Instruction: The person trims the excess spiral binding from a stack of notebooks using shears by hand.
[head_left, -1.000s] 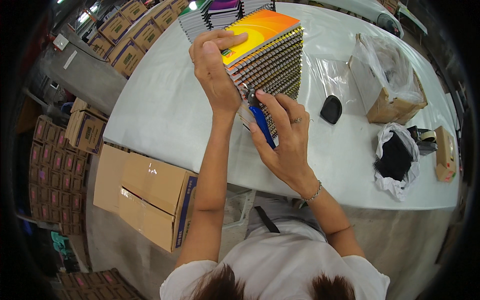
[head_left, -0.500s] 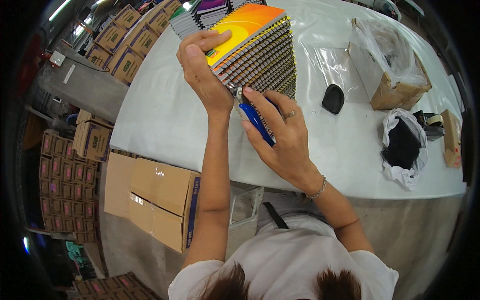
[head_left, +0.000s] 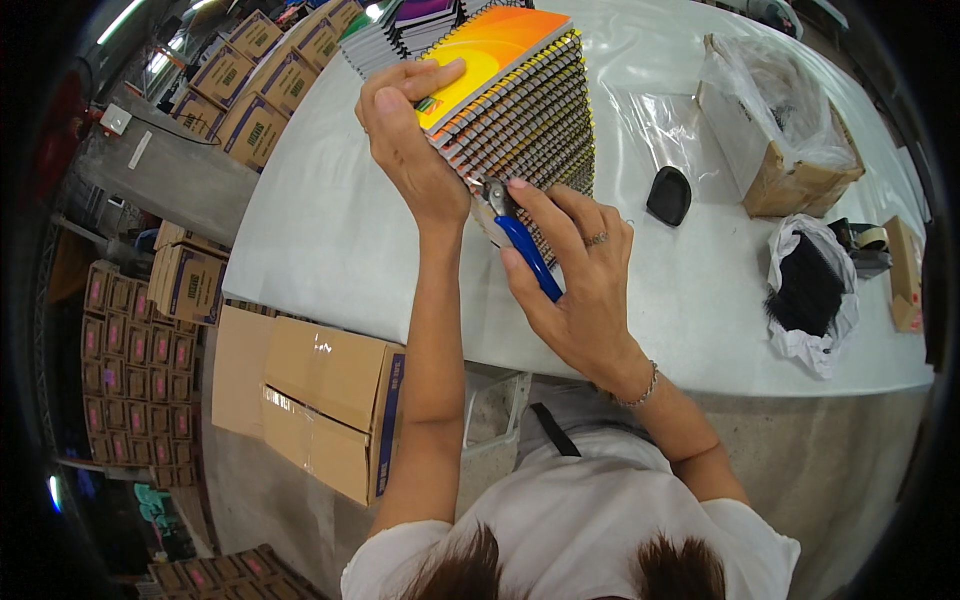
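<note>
A tall stack of spiral notebooks (head_left: 490, 60) with yellow-orange covers stands on the table, its wire-bound edges turned towards me. My left hand (head_left: 408, 145) grips the near left corner of the stack, with its fingertips on the top cover. In my right hand (head_left: 580, 265) is a pair of blue-handled pliers (head_left: 525, 252). Their metal jaws are against or very close to the coils at the stack's near left corner; I cannot tell if they bite on wire. My right fingertips lie along the coils.
The white-covered table (head_left: 330, 215) holds a black mouse-like object (head_left: 668, 196), an open carton with clear plastic (head_left: 755, 170), a white bag of black coils (head_left: 805, 290) and a tape dispenser (head_left: 868, 250). More notebooks (head_left: 425, 25) stand behind. A closed carton (head_left: 330, 370) is below left.
My right hand and the pliers have shifted slightly to the right, and the pliers' jaws show more plainly. My left hand keeps its hold on the stack.
</note>
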